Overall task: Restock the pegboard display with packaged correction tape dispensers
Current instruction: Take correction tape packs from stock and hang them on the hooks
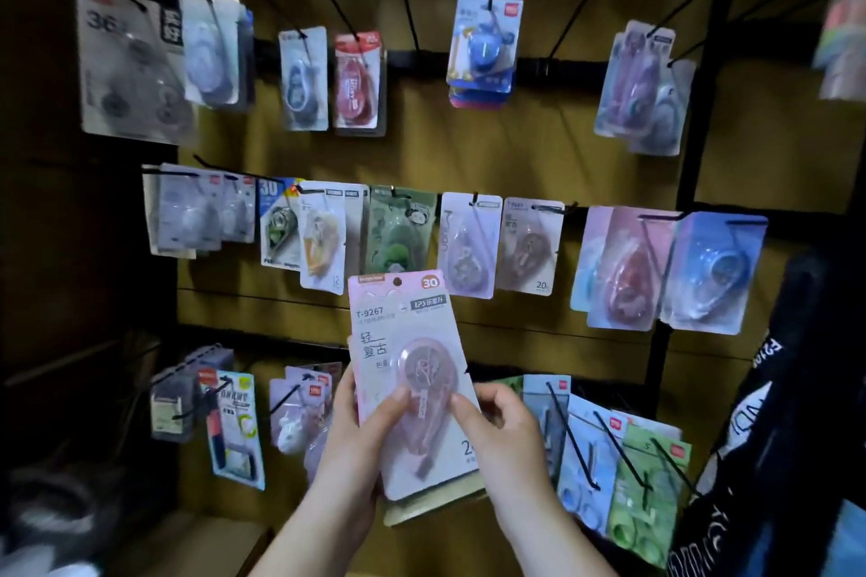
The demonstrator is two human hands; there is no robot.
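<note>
I hold a pink packaged correction tape dispenser [412, 370] upright in front of the pegboard display [539, 164], below its middle row. My left hand [361, 431] grips the pack's lower left edge with the thumb across the blister. My right hand [496, 417] holds the lower right edge, thumb on the front. The card's hang hole is at the top. More cards seem stacked behind the pack.
Three rows of black hooks carry packaged dispensers: a blue pack [485, 42] on top, a brown pack [529, 244] in the middle row, green packs [649, 483] at lower right. A dark shelf post [703, 84] stands on the right. Dark printed fabric [768, 436] hangs at far right.
</note>
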